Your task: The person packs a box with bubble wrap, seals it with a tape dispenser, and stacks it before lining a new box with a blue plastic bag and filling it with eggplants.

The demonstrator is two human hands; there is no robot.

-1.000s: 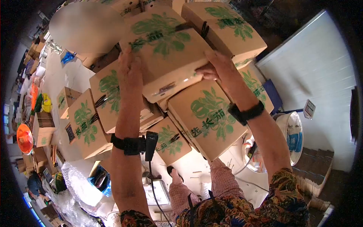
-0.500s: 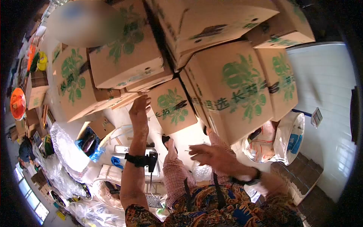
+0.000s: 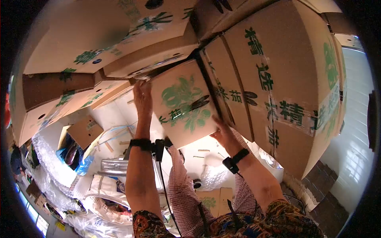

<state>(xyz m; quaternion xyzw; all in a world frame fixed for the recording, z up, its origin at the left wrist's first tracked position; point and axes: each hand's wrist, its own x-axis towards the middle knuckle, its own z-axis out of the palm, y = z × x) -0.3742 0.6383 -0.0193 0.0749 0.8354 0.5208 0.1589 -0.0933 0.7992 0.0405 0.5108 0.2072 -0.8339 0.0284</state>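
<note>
Head view | green-printed cardboard box [image 3: 184, 105] raised in front, clasped between both hands, long axis slanting upper-left to lower-right | left hand [image 3: 143, 95] grips its upper-left edge | right hand [image 3: 224, 134] grips its lower-right corner | larger stacked cartons [image 3: 285, 79] touching, right of hands

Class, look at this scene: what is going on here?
A person holds a small cardboard box printed with green leaves, low in a stack of cartons. The left hand grips its upper left corner; the right hand holds its lower right edge. The cartons above and to the right are larger. On the floor at left lies bubble wrap.
</note>
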